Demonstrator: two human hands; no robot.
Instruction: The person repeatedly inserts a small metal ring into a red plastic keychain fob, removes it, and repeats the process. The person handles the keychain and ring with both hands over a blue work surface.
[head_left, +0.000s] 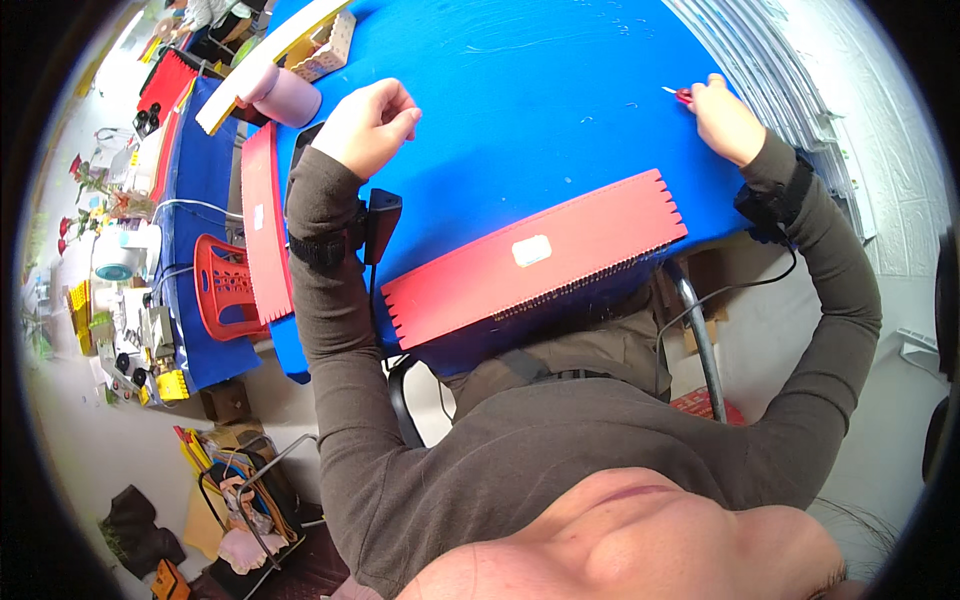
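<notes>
My left hand (371, 124) hangs over the left part of the blue-covered table (487, 135), its fingers curled in; nothing shows between them. At the far right, my right hand (724, 120) grips a small red-handled tool (683, 95) with a thin pale tip pointing left; its exact kind is unclear. A long red panel (465, 289) with toothed ends, a stitched line and a pale label lies along the near table edge. Beneath its near edge runs a row of small light-coloured teeth or stitches. Another red toothed panel (262, 217) lies left of my left forearm.
A pinkish cylindrical container (289, 97), a small patterned box (334, 49) and a long white-and-yellow strip (247, 79) are at the back left. Stacked pale panels (780, 67) line the right edge. An orange plastic chair (217, 289) stands at left. Cables run from both wrist-worn devices.
</notes>
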